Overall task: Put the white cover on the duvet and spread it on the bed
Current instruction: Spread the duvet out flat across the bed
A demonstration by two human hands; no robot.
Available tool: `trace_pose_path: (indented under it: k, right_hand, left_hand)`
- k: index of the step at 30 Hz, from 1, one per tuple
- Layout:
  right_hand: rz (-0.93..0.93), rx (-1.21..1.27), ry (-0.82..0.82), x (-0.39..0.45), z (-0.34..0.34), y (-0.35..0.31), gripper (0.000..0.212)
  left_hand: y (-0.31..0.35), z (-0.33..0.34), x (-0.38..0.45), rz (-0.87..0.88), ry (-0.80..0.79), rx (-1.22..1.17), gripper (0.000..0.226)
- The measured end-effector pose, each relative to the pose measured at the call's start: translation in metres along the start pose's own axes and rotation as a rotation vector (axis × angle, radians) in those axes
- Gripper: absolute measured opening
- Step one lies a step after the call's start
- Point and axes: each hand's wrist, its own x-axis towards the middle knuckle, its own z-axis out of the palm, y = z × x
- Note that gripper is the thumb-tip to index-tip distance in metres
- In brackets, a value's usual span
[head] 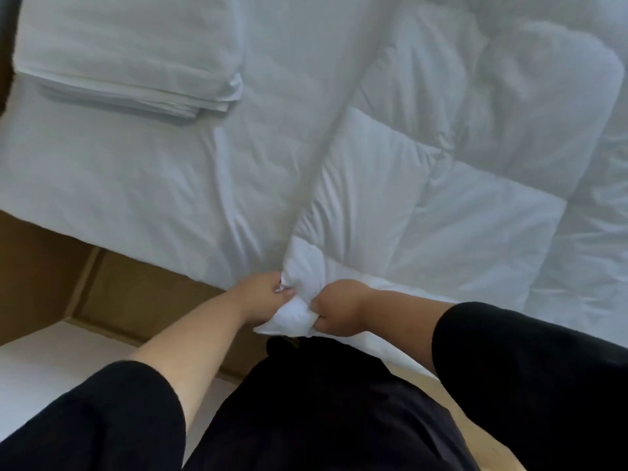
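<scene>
White quilted duvet (424, 185) lies over the right part of the bed (102, 185), its near corner drawn to the bed's edge, where both hands meet. Folded white cover (129, 59) sits at the far left of the bed, well apart from the hands. It looks untouched, so the covering step is judged not yet begun. A taut fabric edge runs from the held corner up and away across the bed; whether it belongs to the duvet or to a separate sheet cannot be told.

Placement, as a judgement: the corner is pulled to the person's body at the bedside so it can be squared or readied for feeding into the cover. The cover is left folded within reach for the following step.

Grip, left hand (261, 290): fingers curled, thumb on top, pinching the bunched corner from the left. Clenched on duvet fabric, not released.

Grip, right hand (339, 307): fist closed around the same corner from the right, knuckles up, fabric bulging out between the two hands. Clenched likewise.

The hands sit just beside each other, with only the wad of fabric between them. Both forearms are bare and the black sleeves are pushed up.

Brown bed frame (136, 294) shows below the mattress edge at left.

Risk noted: with both hands on one corner, the rest of the duvet lies loose and may drag or bunch if pulled.
</scene>
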Motion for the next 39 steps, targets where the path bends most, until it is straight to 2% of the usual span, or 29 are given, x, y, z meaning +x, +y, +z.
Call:
trace_pose_path:
  k: [3, 6, 9, 12, 13, 15, 20, 24, 27, 31, 34, 36, 39]
  right_hand:
    - [-0.148, -0.012, -0.115, -0.015, 0.020, -0.045, 0.033]
    - [-0.151, -0.003, -0.139, -0.005, 0.033, -0.084, 0.034]
    - [0.023, 0.022, -0.152, 0.021, 0.052, -0.089, 0.038]
    - [0.164, 0.026, -0.300, 0.026, 0.080, -0.088, 0.043]
    - [0.176, 0.050, -0.352, 0.025, 0.086, -0.090, 0.039]
    - [0.199, 0.162, -0.386, 0.022, 0.087, -0.098, 0.035]
    - [0.213, 0.217, -0.215, 0.011, 0.021, -0.105, 0.036]
    - [0.213, 0.282, 0.093, -0.004, -0.081, -0.094, 0.037]
    - [0.298, 0.428, 0.284, -0.002, -0.139, -0.085, 0.035]
    - [0.383, 0.531, 0.342, 0.023, -0.181, -0.083, 0.030]
    - [0.471, 0.618, 0.311, 0.057, -0.202, -0.091, 0.027]
    - [0.545, 0.772, 0.348, 0.086, -0.221, -0.095, 0.027]
    - [0.649, 1.033, 0.528, 0.132, -0.261, -0.095, 0.037]
  left_hand:
    - [-0.036, 0.019, -0.074, -0.022, -0.136, -0.142, 0.013]
    - [-0.073, 0.038, -0.112, -0.136, -0.033, -0.280, 0.009]
    - [-0.107, 0.037, -0.097, -0.185, 0.042, 0.020, 0.020]
    - [-0.130, 0.013, -0.087, -0.255, -0.119, 0.324, 0.017]
    - [-0.135, -0.002, -0.087, -0.271, -0.138, 0.396, 0.018]
    - [-0.137, -0.038, -0.095, -0.294, -0.074, 0.421, 0.019]
    - [-0.094, -0.105, -0.117, -0.331, 0.124, 0.335, 0.017]
    - [-0.037, -0.128, -0.123, -0.220, 0.250, 0.119, 0.022]
    - [-0.017, -0.147, -0.120, -0.178, 0.253, 0.032, 0.021]
    - [-0.035, -0.200, -0.102, -0.160, 0.261, 0.022, 0.016]
    - [-0.071, -0.263, -0.077, -0.181, 0.310, -0.146, 0.015]
    - [-0.098, -0.315, -0.055, -0.197, 0.363, -0.216, 0.024]
    - [-0.133, -0.396, -0.020, -0.204, 0.524, -0.109, 0.044]
